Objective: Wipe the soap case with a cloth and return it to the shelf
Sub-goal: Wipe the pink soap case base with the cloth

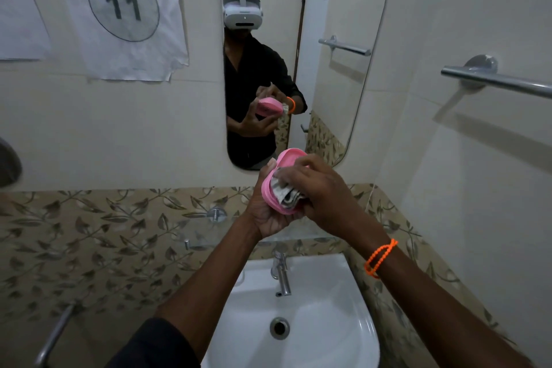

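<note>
The left hand [268, 212] is cradling the pink soap case [276, 185] from below and behind, fingers wrapped around its lower edge and a fingertip showing over its upper left rim, so the case is being held up in the air above the white sink [337, 326] and in front of the lower end of the mirror [337, 39]. The case is tilting, its open side facing the person. The right hand [322, 188] is closing over a crumpled grey-and-white cloth [288, 196] and pressing it into the hollow of the case; the cloth is bunching out below the knuckles. Whether the case is one open piece or two halves is hard to tell, since the hands are covering much of it. An orange bracelet [380, 257] is sitting on the right wrist. A chrome tap [282, 273] is standing at the back of the sink, directly beneath the hands. A glass shelf [298, 236] is running along the leaf-patterned tiles just under the case. A paper sheet marked 11 [124, 3] is hanging on the wall to the left of the mirror, and a towel rail [495, 81] is jutting out on the right.
</note>
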